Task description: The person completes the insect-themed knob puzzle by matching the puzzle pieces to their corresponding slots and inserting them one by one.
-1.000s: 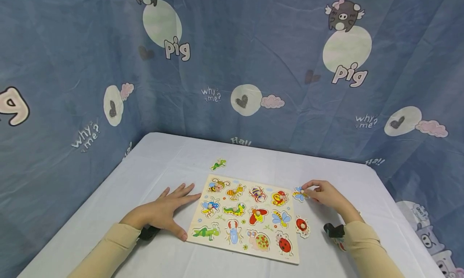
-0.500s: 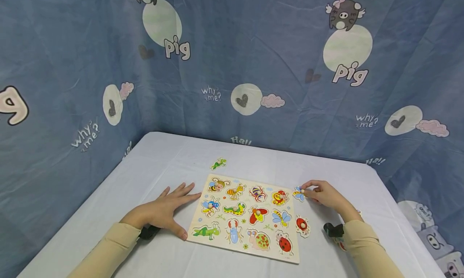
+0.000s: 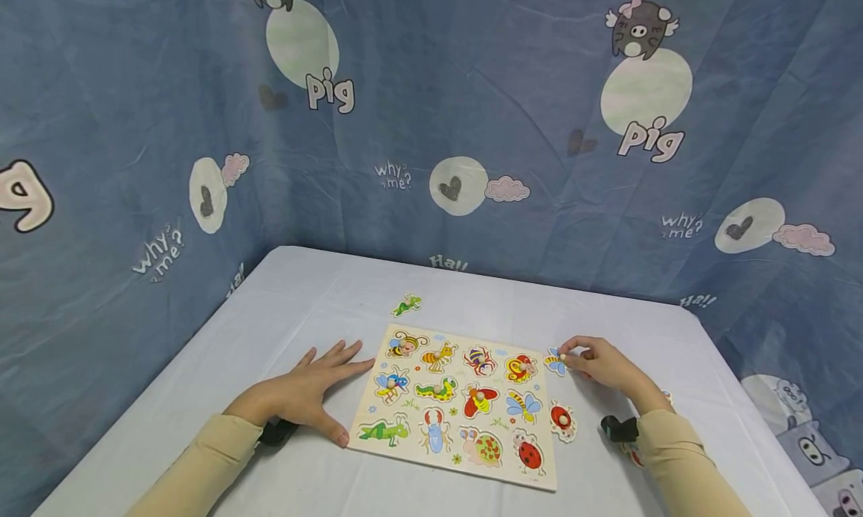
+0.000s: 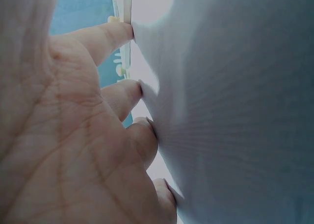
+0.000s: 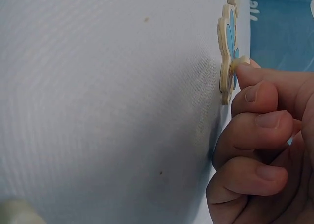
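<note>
A wooden peg puzzle board point(image 3: 458, 376) with printed insects lies on the white table. My left hand point(image 3: 303, 389) rests spread at its left side, index fingertip and thumb touching the board's edge. In the left wrist view the fingers of the left hand point(image 4: 73, 121) are straight and apart. Right of the board's far corner, my right hand point(image 3: 603, 363) pinches the knob of a blue-winged dragonfly piece point(image 3: 554, 360). The right wrist view has this dragonfly piece point(image 5: 225, 57) nearly edge-on, low at the cloth, with the other fingers of the right hand point(image 5: 265, 131) curled below.
A grasshopper piece point(image 3: 407, 305) lies beyond the board, and a ladybug piece point(image 3: 563, 421) lies by its right edge. Another piece point(image 3: 634, 455) is mostly hidden under the right wrist's black camera point(image 3: 620, 429). A blue printed curtain point(image 3: 377, 225) hangs behind the table.
The thumb and index finger of the right hand have shifted very slightly left over the dragonfly piece. The left hand and the board stay put.
</note>
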Tool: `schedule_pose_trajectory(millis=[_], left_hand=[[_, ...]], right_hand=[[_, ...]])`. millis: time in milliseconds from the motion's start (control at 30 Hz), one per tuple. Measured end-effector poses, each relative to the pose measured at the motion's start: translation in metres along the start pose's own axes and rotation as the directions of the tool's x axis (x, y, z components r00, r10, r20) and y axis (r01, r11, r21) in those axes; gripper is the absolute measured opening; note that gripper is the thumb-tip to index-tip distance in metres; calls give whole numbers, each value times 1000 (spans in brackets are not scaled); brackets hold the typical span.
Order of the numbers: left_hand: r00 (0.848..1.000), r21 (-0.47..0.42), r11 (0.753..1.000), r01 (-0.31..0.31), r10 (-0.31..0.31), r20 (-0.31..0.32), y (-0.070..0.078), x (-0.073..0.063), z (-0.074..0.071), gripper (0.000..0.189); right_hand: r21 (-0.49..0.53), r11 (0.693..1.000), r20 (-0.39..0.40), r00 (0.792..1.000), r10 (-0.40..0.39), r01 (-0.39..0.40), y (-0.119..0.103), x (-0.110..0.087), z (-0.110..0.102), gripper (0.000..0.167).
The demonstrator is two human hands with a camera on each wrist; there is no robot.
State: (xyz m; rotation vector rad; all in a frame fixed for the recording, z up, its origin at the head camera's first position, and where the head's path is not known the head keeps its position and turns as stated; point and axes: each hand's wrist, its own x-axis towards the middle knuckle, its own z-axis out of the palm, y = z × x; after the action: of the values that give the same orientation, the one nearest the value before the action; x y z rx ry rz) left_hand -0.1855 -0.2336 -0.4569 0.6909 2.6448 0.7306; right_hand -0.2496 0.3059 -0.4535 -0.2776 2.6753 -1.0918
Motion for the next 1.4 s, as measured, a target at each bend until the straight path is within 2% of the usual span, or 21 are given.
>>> schedule_pose_trajectory(millis=[433,733,1033,1400], left_hand=[[1000,-6,1000,1,-1,5,2,0,-2,129],[1000,-10,1000,3,-3,10,5,-2,-3,129],[1000,-18,1000,-6,6,7,6,-3,-4,128],[1000,-13,1000,0,0,9,6,-3,-4,129]], right_hand=[[-20,1000,-4,1000,18,-18,3,-3,0,21],[-31,997,-5,998,66,-67,5,-7,-5,19],[-18,999,-18,999,41,-41,8,-10,-6,20],[-4,998,-37,997,69,-69,5,-19,-7,23]])
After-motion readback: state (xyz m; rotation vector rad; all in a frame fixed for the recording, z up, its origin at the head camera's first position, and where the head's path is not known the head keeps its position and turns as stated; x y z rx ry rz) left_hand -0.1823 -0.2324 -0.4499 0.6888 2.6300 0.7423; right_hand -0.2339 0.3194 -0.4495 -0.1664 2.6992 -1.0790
